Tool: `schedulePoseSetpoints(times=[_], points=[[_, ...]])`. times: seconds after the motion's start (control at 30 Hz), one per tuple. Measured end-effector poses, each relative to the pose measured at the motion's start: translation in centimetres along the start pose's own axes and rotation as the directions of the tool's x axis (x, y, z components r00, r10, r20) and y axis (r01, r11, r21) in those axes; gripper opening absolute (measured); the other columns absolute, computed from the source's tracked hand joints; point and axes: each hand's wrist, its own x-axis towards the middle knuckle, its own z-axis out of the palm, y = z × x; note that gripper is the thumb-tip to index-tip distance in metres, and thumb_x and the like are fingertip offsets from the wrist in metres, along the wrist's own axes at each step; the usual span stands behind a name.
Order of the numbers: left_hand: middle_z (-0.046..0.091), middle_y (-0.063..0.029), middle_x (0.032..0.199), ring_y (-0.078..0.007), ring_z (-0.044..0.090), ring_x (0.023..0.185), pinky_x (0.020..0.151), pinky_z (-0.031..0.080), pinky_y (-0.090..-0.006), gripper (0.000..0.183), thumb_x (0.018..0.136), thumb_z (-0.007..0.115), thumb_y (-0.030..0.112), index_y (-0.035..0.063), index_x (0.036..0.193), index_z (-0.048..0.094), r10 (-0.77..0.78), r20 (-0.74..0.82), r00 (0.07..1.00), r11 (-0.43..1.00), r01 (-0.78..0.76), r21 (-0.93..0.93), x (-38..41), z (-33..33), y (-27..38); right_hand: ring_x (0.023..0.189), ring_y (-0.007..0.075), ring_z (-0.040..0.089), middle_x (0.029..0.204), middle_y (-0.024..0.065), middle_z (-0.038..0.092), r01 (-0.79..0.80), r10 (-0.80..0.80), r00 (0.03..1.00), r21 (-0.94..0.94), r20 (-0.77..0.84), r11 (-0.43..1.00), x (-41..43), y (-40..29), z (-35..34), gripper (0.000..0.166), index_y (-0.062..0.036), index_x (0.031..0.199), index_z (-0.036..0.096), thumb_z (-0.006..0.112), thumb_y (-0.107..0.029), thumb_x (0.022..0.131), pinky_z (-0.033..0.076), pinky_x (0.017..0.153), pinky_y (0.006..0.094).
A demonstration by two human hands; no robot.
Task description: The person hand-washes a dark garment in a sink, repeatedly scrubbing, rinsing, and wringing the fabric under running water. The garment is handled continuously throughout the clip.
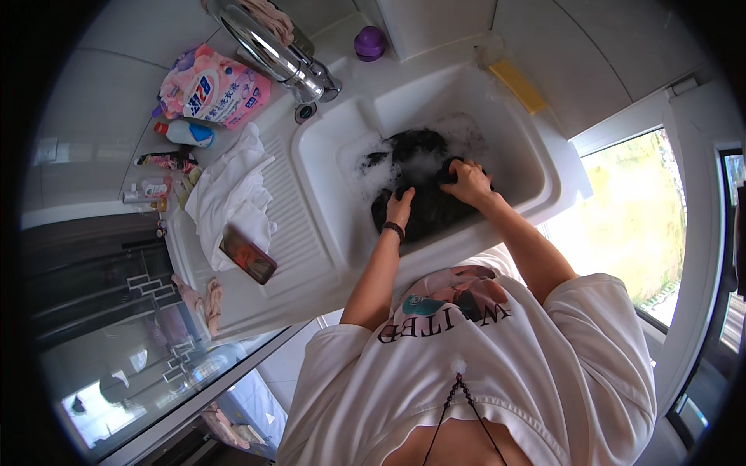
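Observation:
Dark cloth (pixel 434 212) lies in soapy water in a white laundry sink (pixel 323 169), with white suds (pixel 373 175) over and around it. My left hand (pixel 400 208), with a dark bracelet at the wrist, grips the cloth near the sink's front left; its fingertips are partly hidden in the cloth. To the right and a little farther back, my right hand (pixel 468 182) is closed on a bunched part of the same dark cloth. More of the cloth shows between the suds towards the back of the basin.
Left of the basin, white cloth (pixel 233 186) and a phone (pixel 247 254) lie on the ribbed drainboard (pixel 291 215). Behind stand a chrome faucet (pixel 303 81), a pink detergent pouch (pixel 215 87) and a small bottle (pixel 185 133). A purple container (pixel 369 44) and a yellow bar-shaped object (pixel 517 86) rest on the back rim.

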Motion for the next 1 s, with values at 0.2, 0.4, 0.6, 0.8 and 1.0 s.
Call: schedulePoseSetpoints(times=[0.2,0.4,0.6,0.8,1.0], points=[[0.063,-0.0149,0.105,-0.0283,0.058,0.099,0.084,0.043,-0.0348,0.054,0.08,0.063,0.042,-0.0007,0.112,0.056,0.186,-0.04,0.982,0.953,-0.171,0.25,1.7,-0.1,-1.9,0.113,0.0307,0.047,0.112,0.0104,0.053,0.03,-0.025,0.997,-0.07,0.075,0.997,0.5,0.3,0.8,0.043,-0.0125,0.1,0.058,0.075,-0.035,0.067,0.037,0.089,0.0562],[0.063,-0.0177,0.104,-0.0324,0.059,0.099,0.082,0.044,-0.0389,0.06,0.077,0.064,0.048,0.0004,0.113,0.055,0.145,0.037,0.989,0.913,-0.148,0.38,2.6,-0.3,-2.8,0.109,0.0305,0.049,0.108,0.0103,0.056,0.073,-0.064,0.992,-0.078,0.112,0.994,0.9,0.8,1.2,0.036,-0.012,0.098,0.058,0.073,-0.028,0.069,0.04,0.087,0.0506],[0.062,-0.0182,0.105,-0.0325,0.058,0.101,0.084,0.045,-0.0386,0.06,0.077,0.064,0.046,0.0006,0.115,0.053,0.17,0.042,0.985,0.916,-0.174,0.363,2.1,-0.4,-2.6,0.102,0.0333,0.053,0.103,0.0131,0.059,0.123,-0.112,0.985,-0.077,0.132,0.99,1.6,1.8,2.0,0.03,-0.0097,0.098,0.058,0.068,-0.017,0.072,0.044,0.084,0.0437],[0.061,-0.0189,0.109,-0.0328,0.057,0.104,0.087,0.044,-0.0386,0.056,0.077,0.065,0.039,0.0002,0.116,0.052,0.178,0.039,0.983,0.896,-0.178,0.406,1.1,-0.3,-1.9,0.1,0.038,0.055,0.099,0.0193,0.061,0.126,-0.123,0.985,-0.021,0.117,0.992,2.0,2.2,2.2,0.032,-0.007,0.101,0.056,0.054,-0.001,0.07,0.044,0.084,0.0447],[0.057,-0.0211,0.117,-0.0334,0.054,0.109,0.091,0.042,-0.0397,0.068,0.078,0.064,0.038,-0.0014,0.129,0.042,0.081,0.084,0.993,0.899,-0.11,0.425,1.4,-0.4,-1.6,0.104,0.0404,0.055,0.107,0.0243,0.059,0.119,-0.096,0.977,-0.112,0.192,0.986,2.2,2.4,2.3,0.036,-0.0022,0.107,0.059,0.052,-0.003,0.072,0.044,0.09,0.044]])
